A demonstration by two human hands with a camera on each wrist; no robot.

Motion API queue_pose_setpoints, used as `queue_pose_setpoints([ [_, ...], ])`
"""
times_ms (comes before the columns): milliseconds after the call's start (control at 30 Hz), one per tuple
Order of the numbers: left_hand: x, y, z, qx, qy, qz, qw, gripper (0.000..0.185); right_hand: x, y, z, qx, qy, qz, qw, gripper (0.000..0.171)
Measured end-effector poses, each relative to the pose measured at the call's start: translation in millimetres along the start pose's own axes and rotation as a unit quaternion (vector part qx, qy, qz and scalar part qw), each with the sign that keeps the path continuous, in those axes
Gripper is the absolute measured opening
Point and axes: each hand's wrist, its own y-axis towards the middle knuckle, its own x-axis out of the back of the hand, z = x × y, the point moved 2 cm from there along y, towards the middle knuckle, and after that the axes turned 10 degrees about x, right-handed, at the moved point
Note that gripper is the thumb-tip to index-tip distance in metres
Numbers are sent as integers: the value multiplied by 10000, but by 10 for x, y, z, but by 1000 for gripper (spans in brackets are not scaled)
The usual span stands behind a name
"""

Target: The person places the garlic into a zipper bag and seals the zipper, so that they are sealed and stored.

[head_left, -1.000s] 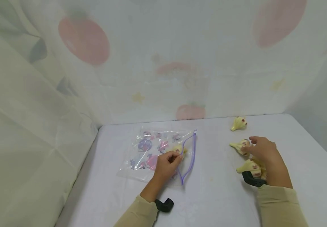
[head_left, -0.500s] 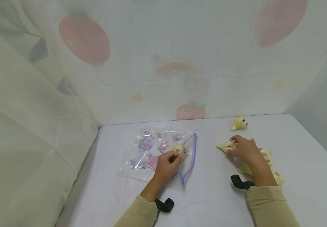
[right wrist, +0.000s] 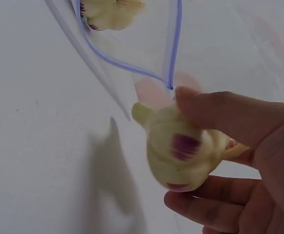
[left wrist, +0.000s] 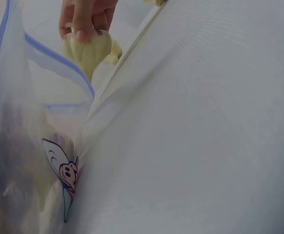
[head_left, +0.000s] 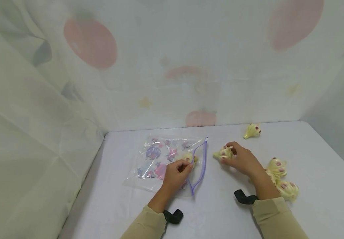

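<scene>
A clear zip bag [head_left: 148, 166] with pink and purple cartoon prints lies on the table, its purple-edged mouth gaping to the right. My left hand [head_left: 175, 174] pinches the near lip of that mouth. Inside the bag, close to the opening, is a pale yellow garlic bulb [right wrist: 115, 14]. My right hand [head_left: 243, 161] grips another garlic bulb [right wrist: 180, 146] with purple patches, just right of the bag mouth and apart from it. Its stem points left toward the bag. In the left wrist view this held garlic bulb [left wrist: 88, 51] hangs beyond the purple zip edge.
Several more garlic bulbs [head_left: 287, 190] lie clustered beside the right forearm, partly hidden by it. One garlic bulb [head_left: 252, 130] sits alone near the back edge of the white table [head_left: 219, 212]. Printed curtains [head_left: 148, 49] hang behind and to the left.
My right hand has taken hold of a garlic bulb from the right-hand group and carried it left toward the bag mouth. The left hand and bag have stayed put.
</scene>
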Motion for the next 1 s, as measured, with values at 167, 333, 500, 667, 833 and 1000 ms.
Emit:
queue_pose_setpoints([
  [167,8,1,-1,36,22,-41,10000,5,7,29,11,190,200,-235,9993,74],
  [333,10,4,15,0,24,-59,10000,5,17,34,44,341,443,-312,9979,70],
  [500,11,-11,20,-137,59,-2,9999,5,0,23,64,299,855,-280,9955,66],
  [667,2,-3,33,-173,86,25,9998,5,-40,30,79,192,1225,-228,9920,65],
  [833,-59,66,247,-19,58,-22,10000,5,-88,45,102,256,1419,-212,9893,60],
  [1000,-69,93,384,133,7,-15,9999,5,-129,43,143,384,1553,-143,9870,58],
])
